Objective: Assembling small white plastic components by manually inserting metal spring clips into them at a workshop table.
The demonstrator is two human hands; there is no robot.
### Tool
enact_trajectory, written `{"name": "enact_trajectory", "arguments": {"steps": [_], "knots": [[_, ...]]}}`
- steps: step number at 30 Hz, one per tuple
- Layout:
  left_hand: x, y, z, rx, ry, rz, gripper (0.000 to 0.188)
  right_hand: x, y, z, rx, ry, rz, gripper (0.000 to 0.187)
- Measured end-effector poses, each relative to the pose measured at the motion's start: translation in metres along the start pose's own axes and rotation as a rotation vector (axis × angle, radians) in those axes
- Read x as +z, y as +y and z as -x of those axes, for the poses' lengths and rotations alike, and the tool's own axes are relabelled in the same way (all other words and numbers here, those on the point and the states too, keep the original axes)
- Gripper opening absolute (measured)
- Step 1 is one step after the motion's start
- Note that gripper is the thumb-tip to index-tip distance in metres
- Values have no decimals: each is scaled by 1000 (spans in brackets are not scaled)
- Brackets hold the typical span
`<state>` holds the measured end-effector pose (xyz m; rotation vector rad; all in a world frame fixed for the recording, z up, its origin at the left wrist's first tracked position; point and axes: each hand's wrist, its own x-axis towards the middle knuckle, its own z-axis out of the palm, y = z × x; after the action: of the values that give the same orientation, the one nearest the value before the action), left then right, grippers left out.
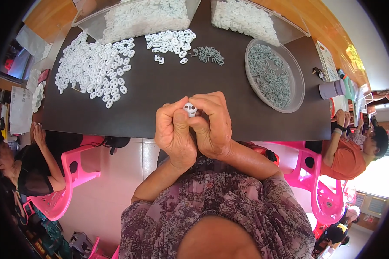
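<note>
Close to the table's near edge, a small white plastic piece with dark openings (190,109) is pinched between both my hands. The thumb and fingers of my left hand (173,134) close on its left side. My right hand (213,125) grips it from the right, fingertips bent over it. My fingers cover much of the piece. Farther off lie a large heap of white oval two-holed pieces (93,67), a smaller group of similar white pieces (170,41) and a little pile of grey screws or pins (209,55).
A round clear tub (299,82) of grey screws or pins stands at the right. Two clear bins (88,23) (285,21) of white pieces line the back. A purple-grey cup (332,89) is by the right edge. People sit on pink chairs (67,172) at both sides.
</note>
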<state>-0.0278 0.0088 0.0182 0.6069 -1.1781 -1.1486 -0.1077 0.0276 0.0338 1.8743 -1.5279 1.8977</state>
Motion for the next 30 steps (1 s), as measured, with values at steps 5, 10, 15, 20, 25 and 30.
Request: {"name": "enact_trajectory", "arguments": {"steps": [5, 10, 15, 20, 25, 30], "knots": [[0, 5, 0, -14, -24, 51, 20, -1, 2, -2, -56, -12, 4, 24], [0, 11, 1, 7, -57, 61, 20, -2, -1, -4, -103, 20, -2, 23], [0, 14, 4, 51, -57, 38, 19, -1, -3, -4, -140, 15, -18, 18], [1, 7, 1, 87, -4, -75, 16, 3, 4, -2, -152, 35, -22, 17], [-1, 3, 1, 51, -20, -77, 16, 4, 8, 1, -115, 21, -14, 18], [-15, -1, -6, -70, -113, -79, 25, -2, 8, -3, 46, -40, -11, 21]]}}
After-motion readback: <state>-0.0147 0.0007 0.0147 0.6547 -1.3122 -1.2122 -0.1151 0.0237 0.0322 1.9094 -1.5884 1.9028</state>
